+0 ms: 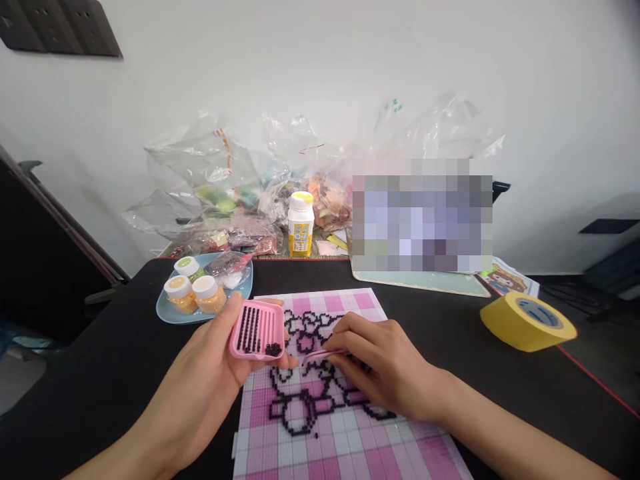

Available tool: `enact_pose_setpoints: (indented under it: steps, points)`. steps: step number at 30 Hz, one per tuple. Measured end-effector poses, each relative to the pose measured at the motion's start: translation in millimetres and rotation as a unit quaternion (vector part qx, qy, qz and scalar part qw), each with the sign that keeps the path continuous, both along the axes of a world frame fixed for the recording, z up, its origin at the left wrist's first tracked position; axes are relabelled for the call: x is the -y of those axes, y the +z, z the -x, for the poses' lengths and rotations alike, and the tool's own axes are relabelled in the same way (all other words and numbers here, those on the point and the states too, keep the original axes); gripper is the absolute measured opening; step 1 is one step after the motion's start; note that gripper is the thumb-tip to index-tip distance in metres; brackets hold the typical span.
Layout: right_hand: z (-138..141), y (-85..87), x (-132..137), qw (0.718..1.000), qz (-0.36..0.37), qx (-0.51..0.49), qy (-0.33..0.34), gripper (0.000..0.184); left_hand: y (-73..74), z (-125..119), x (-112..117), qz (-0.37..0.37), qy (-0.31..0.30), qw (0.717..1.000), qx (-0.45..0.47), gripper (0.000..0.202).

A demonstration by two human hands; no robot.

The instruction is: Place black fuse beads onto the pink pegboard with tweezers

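My left hand [213, 360] holds a small pink ridged tray [270, 327] tilted toward me. Black beads [250, 328] lie in rows in its left grooves, with a loose heap in the near right corner. Between the thumb and fingers of my right hand [385, 363] is a pair of pink tweezers [320, 355], its tips low over the pegboard. Whether the tips pinch a bead is too small to tell. Under both hands lies the pink-and-white checked pegboard [350, 440], bearing an outline pattern of black beads [299, 413]. My right hand covers part of that pattern.
Left of the board, a blue plate [167, 312] carries several bead jars [183, 293] and a bag. A white-and-yellow bottle [301, 227] stands behind, before plastic bags [210, 173]. At right are a yellow tape roll [525, 321] and a blurred-out panel [423, 220].
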State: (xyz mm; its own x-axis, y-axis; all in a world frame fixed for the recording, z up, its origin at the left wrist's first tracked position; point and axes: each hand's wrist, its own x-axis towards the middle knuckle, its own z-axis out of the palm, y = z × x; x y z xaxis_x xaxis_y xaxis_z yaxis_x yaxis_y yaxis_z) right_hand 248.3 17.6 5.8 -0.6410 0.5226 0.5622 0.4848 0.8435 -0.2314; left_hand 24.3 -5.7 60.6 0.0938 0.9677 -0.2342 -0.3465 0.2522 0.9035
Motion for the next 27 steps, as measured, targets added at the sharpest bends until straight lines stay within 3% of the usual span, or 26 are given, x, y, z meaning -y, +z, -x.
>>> enact_pose_setpoints:
  steps: [5,12,18,27]
  points:
    - [-5,1.6,-2,1.0,-0.002,-0.008,-0.008,0.017,7.5,11,-3,-0.012,-0.005,1.0,-0.008,0.033]
    - [-12,15.8,-2,0.999,-0.014,0.023,-0.018,0.016,8.4,16,-16,0.009,-0.083,0.996,0.036,0.055]
    - [-9,30.3,1,0.997,0.019,0.072,-0.012,0.021,4.9,13,-21,-0.008,-0.142,0.988,0.057,0.057]
    - [-7,18.9,-10,0.996,0.073,0.04,0.014,0.018,-12.4,18,-21,0.007,-0.177,0.982,0.062,0.055]
